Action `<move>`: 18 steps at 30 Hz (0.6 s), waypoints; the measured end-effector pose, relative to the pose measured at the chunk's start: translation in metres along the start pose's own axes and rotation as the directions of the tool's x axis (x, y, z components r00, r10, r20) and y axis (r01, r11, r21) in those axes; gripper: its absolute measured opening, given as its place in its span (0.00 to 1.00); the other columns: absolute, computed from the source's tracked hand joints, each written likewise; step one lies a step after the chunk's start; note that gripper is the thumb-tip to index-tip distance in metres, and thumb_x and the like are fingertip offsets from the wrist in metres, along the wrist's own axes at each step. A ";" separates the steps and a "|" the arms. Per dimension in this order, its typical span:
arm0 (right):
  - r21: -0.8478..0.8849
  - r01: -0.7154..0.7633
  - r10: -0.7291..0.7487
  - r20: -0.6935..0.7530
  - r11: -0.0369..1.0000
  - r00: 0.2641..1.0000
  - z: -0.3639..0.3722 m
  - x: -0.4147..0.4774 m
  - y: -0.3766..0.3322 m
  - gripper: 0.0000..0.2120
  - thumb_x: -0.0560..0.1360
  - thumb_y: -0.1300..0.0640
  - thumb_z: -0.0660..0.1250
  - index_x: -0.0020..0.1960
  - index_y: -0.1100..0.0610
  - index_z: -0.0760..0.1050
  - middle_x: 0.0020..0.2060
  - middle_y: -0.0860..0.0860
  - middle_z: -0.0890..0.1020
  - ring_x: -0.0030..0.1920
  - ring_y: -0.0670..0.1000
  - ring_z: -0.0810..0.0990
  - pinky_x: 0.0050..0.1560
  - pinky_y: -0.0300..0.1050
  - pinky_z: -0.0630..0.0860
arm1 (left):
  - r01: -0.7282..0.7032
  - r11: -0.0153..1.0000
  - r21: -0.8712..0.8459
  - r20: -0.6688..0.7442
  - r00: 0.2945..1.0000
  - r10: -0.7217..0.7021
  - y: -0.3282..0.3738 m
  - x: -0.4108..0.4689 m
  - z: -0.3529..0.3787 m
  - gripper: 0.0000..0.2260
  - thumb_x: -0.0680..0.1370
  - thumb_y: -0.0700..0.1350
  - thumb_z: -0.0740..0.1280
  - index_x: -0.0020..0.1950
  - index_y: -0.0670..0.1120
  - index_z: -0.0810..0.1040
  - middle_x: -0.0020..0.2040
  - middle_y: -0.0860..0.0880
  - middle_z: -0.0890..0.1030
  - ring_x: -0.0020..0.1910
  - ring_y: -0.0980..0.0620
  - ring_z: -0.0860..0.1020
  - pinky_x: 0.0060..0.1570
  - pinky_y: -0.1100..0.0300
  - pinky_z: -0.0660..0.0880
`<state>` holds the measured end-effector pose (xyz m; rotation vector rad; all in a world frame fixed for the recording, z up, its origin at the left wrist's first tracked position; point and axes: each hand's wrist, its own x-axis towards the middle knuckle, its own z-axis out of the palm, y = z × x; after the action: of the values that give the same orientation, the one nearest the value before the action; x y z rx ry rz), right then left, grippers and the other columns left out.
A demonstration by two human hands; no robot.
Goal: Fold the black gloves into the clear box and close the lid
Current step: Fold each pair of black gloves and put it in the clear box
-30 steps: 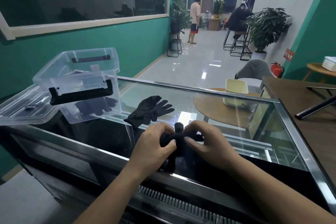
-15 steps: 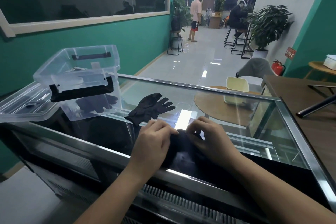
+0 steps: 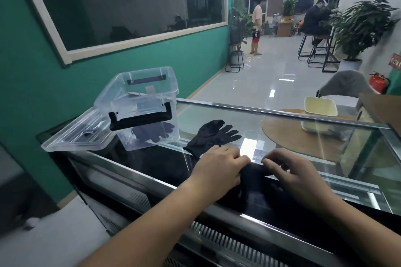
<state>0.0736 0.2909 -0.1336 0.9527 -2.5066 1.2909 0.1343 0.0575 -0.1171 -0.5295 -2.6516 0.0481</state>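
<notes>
A black glove (image 3: 252,172) lies bunched on the glass counter top (image 3: 282,136), pinned between my two hands. My left hand (image 3: 219,167) presses on its left side and my right hand (image 3: 290,171) pinches its right side. A second black glove (image 3: 213,134) lies flat just beyond my left hand, fingers pointing right. The clear box (image 3: 145,110) with black handles stands at the left of the counter, and dark gloves show through its wall. Its clear lid (image 3: 76,132) lies to the left of the box, overhanging the counter's corner.
The counter's metal front edge (image 3: 217,208) runs under my forearms. Seen through the glass, a cream tub (image 3: 320,112) sits on a round wooden table. Beyond are a tiled hall, stools, potted plants and people standing and sitting far off.
My hands have lowered the glove from a raised bundle to the glass and now press it flat, spreading slightly apart. The camera has tilted a little; the box and the other glove stay put.
</notes>
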 end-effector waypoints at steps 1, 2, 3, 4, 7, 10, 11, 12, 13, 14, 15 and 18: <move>0.011 -0.009 0.009 -0.004 1.000 1.000 0.000 0.001 0.000 0.09 0.82 0.57 0.71 0.45 0.46 0.82 0.43 0.41 0.85 0.45 0.47 0.84 0.45 0.44 0.77 | -0.005 1.000 0.011 -0.012 1.000 0.006 -0.005 0.001 -0.004 0.17 0.72 0.46 0.75 0.61 0.51 0.84 0.48 0.49 0.83 0.47 0.44 0.82 0.47 0.51 0.76; 0.019 -0.009 0.009 -0.006 1.000 1.000 0.000 0.001 0.001 0.09 0.82 0.57 0.71 0.45 0.46 0.82 0.43 0.42 0.85 0.46 0.48 0.84 0.45 0.44 0.77 | 0.002 1.000 0.014 -0.028 1.000 -0.002 -0.012 0.001 -0.009 0.17 0.72 0.45 0.74 0.61 0.50 0.85 0.48 0.49 0.83 0.45 0.44 0.82 0.47 0.51 0.77; 0.019 -0.007 0.007 -0.004 1.000 1.000 0.001 0.001 0.001 0.09 0.82 0.57 0.71 0.46 0.46 0.82 0.44 0.42 0.85 0.46 0.48 0.83 0.45 0.44 0.77 | 0.019 1.000 0.015 -0.050 0.999 -0.018 -0.019 0.002 -0.017 0.17 0.73 0.45 0.74 0.62 0.50 0.85 0.49 0.49 0.83 0.45 0.44 0.82 0.48 0.51 0.78; 0.018 -0.007 0.007 -0.001 1.000 1.000 0.001 0.001 0.002 0.08 0.82 0.56 0.71 0.46 0.46 0.82 0.44 0.42 0.85 0.45 0.48 0.83 0.44 0.43 0.77 | 0.040 0.999 0.019 -0.069 0.997 -0.038 -0.028 0.003 -0.026 0.17 0.73 0.45 0.74 0.63 0.50 0.85 0.50 0.49 0.84 0.45 0.44 0.82 0.49 0.50 0.78; 0.011 -0.013 0.013 0.014 1.000 1.000 0.001 0.002 0.003 0.07 0.83 0.53 0.70 0.46 0.46 0.82 0.45 0.41 0.84 0.46 0.47 0.83 0.45 0.42 0.77 | 0.105 0.993 0.056 -0.111 0.989 -0.099 -0.060 0.008 -0.059 0.19 0.73 0.44 0.74 0.64 0.49 0.85 0.51 0.47 0.85 0.46 0.42 0.84 0.51 0.50 0.79; -0.003 -0.016 0.016 0.028 1.000 0.999 0.002 0.002 0.004 0.07 0.83 0.52 0.70 0.46 0.45 0.81 0.45 0.40 0.84 0.46 0.46 0.83 0.44 0.40 0.77 | 0.165 0.981 0.104 -0.186 0.972 -0.143 -0.093 0.013 -0.100 0.18 0.73 0.43 0.74 0.62 0.48 0.86 0.50 0.46 0.86 0.46 0.40 0.85 0.50 0.49 0.81; -0.006 -0.018 0.018 0.031 1.000 0.999 0.001 0.002 0.004 0.07 0.83 0.52 0.70 0.46 0.44 0.81 0.45 0.40 0.84 0.46 0.46 0.83 0.43 0.38 0.76 | 0.187 0.975 0.116 -0.208 0.965 -0.160 -0.103 0.014 -0.114 0.17 0.74 0.42 0.75 0.62 0.48 0.86 0.50 0.46 0.86 0.47 0.41 0.85 0.50 0.49 0.81; -0.007 -0.021 0.021 0.033 1.000 0.999 0.001 0.002 0.003 0.07 0.83 0.52 0.70 0.46 0.45 0.81 0.45 0.39 0.84 0.45 0.46 0.82 0.42 0.37 0.76 | 0.210 0.970 0.125 -0.230 0.957 -0.177 -0.115 0.014 -0.128 0.16 0.74 0.41 0.75 0.63 0.48 0.86 0.50 0.46 0.86 0.47 0.40 0.85 0.50 0.48 0.80; -0.008 -0.026 0.027 0.032 1.000 0.999 0.002 0.002 0.003 0.07 0.83 0.52 0.70 0.46 0.45 0.81 0.44 0.39 0.84 0.45 0.46 0.82 0.41 0.36 0.75 | 0.236 0.963 0.130 -0.250 0.948 -0.199 -0.126 0.015 -0.141 0.16 0.75 0.41 0.75 0.63 0.48 0.86 0.51 0.46 0.86 0.49 0.40 0.85 0.51 0.47 0.80; -0.008 -0.032 0.033 0.029 0.999 0.999 0.002 0.001 0.003 0.07 0.83 0.52 0.71 0.45 0.46 0.81 0.43 0.40 0.85 0.44 0.47 0.82 0.41 0.36 0.75 | 0.268 0.955 0.130 -0.262 0.938 -0.228 -0.138 0.015 -0.152 0.16 0.76 0.41 0.75 0.63 0.48 0.86 0.52 0.45 0.86 0.50 0.39 0.85 0.52 0.47 0.80; -0.005 -0.038 0.038 0.026 0.999 0.999 0.002 0.001 0.003 0.08 0.83 0.53 0.71 0.45 0.46 0.81 0.43 0.41 0.85 0.43 0.47 0.82 0.41 0.36 0.74 | 0.303 0.944 0.129 -0.265 0.928 -0.262 -0.151 0.016 -0.162 0.16 0.76 0.42 0.75 0.64 0.48 0.85 0.54 0.46 0.86 0.51 0.39 0.84 0.53 0.46 0.80; 0.006 -0.049 0.048 0.033 0.999 0.998 0.001 0.000 0.002 0.07 0.82 0.53 0.71 0.45 0.48 0.81 0.42 0.42 0.85 0.42 0.47 0.81 0.40 0.36 0.74 | 0.411 0.901 0.137 -0.253 0.894 -0.369 -0.186 0.016 -0.180 0.16 0.77 0.44 0.74 0.65 0.51 0.84 0.55 0.47 0.85 0.52 0.37 0.83 0.53 0.45 0.81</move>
<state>0.0724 0.2906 -0.1353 0.9279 -2.5673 1.3088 0.1302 -0.1180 0.0739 0.0673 -2.4487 0.1086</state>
